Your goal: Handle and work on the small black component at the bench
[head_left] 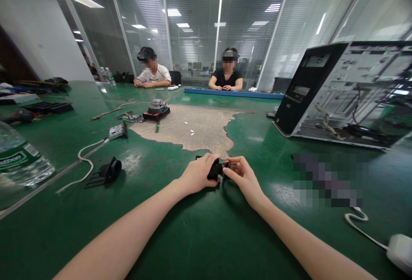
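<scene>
My left hand is closed around a small black device just above the green table, in the middle of the view. The device has a short round neck pointing right. At that neck my right hand pinches a dark round piece between thumb and fingers. Whether this piece is attached to the device, I cannot tell. The left palm and fingers hide much of the device. To the left lies a black plastic part with a round opening and thin prongs.
An opened computer case stands at the right. Near it lie a blurred-out flat object and a white charger. A water bottle, a metal bracket and a heatsink fan sit leftward. Two people sit across the table.
</scene>
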`<action>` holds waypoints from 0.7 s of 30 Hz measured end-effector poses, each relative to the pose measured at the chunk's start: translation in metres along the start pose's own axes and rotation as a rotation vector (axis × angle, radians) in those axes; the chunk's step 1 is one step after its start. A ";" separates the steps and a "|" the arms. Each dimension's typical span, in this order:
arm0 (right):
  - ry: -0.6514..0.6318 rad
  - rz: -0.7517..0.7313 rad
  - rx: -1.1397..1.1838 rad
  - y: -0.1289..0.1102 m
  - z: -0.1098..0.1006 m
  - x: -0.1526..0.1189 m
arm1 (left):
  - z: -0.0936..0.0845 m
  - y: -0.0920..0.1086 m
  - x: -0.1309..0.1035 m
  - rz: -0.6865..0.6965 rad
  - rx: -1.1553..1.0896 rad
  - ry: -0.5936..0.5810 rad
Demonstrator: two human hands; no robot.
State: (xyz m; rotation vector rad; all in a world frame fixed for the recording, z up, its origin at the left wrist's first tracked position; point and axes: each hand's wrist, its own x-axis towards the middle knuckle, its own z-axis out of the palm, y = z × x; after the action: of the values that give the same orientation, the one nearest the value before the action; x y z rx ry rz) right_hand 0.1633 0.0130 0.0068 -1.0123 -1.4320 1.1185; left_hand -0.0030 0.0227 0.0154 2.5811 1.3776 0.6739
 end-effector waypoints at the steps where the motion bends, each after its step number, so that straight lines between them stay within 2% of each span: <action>1: 0.024 -0.001 -0.002 0.000 0.000 0.000 | 0.000 0.000 0.000 0.001 0.001 0.002; 3: -0.002 0.014 0.009 0.001 0.000 0.001 | 0.000 0.000 0.000 -0.003 -0.002 0.003; 7: -0.135 0.005 -0.001 0.003 0.003 0.002 | 0.000 0.001 -0.001 -0.003 -0.017 0.005; 12: -0.130 0.058 -0.044 0.004 0.005 0.006 | 0.002 0.003 -0.003 0.000 -0.026 0.015; 18: -0.221 0.012 -0.056 0.003 0.002 0.006 | 0.002 0.002 -0.003 0.014 -0.022 0.006; 21: -0.206 -0.037 -0.075 0.001 0.003 0.001 | 0.001 0.000 -0.002 0.018 -0.022 -0.007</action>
State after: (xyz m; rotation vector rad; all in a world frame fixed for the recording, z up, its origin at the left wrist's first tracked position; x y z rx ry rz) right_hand 0.1607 0.0140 0.0056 -0.9392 -1.6612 1.1762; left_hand -0.0035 0.0207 0.0136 2.5794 1.3383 0.6787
